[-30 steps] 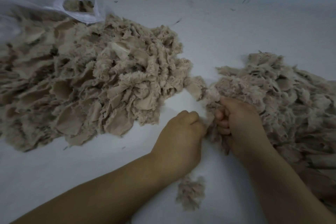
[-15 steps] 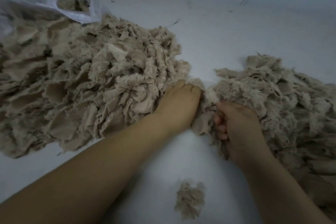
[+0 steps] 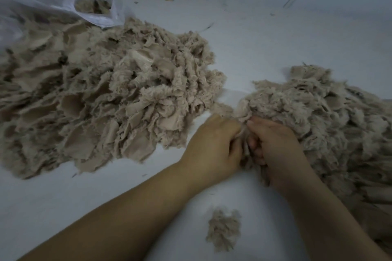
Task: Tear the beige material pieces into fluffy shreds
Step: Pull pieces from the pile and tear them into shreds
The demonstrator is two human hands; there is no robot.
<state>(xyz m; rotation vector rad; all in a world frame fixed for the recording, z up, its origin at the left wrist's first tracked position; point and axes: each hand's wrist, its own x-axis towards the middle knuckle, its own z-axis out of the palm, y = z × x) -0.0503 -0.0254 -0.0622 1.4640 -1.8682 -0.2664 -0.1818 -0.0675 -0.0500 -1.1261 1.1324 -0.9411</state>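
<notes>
Both forearms bare, no sleeves; hands: left hand (image 3: 214, 146), right hand (image 3: 275, 146) ungloved, no rings visible.

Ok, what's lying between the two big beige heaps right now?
In the head view, both hands meet there: the left hand and right hand grip a beige piece between the left pile and right pile.

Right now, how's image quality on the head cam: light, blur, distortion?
Head view: dim, flat, bluish light, no glare, soft shadows only. Slight motion blur on the left hand and right hand; the piece pinched between them is smeared. Wide-angle bending at the edges; the bag at top left is soft. The left pile shows texture clearly.
</notes>
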